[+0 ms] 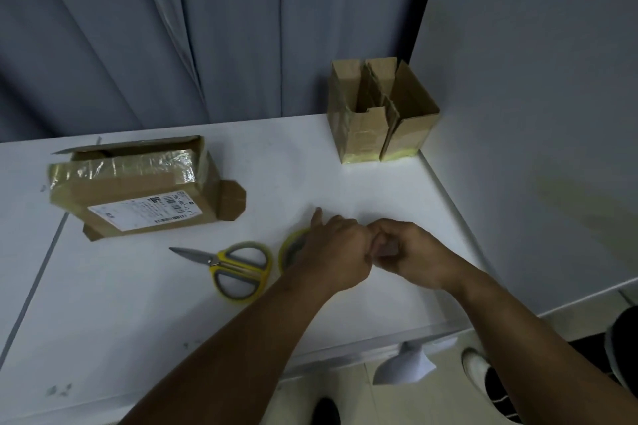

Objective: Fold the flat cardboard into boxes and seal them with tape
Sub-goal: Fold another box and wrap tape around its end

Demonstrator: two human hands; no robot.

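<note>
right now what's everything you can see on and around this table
labelled box: one, brown, taped, table's left
open boxes: two, brown, upright, back right corner
scissors: one, yellow and grey, front centre
tape roll: one, yellowish, right of scissors, partly behind left hand
table: one, white
curtain: one, grey-blue, behind table
hands: two, left hand and right hand, fingers curled, meeting above table

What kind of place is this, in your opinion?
Probably a home or small-office packing corner: a white table beside grey curtains, taped cardboard boxes on it, with scissors and a tape roll.
</note>
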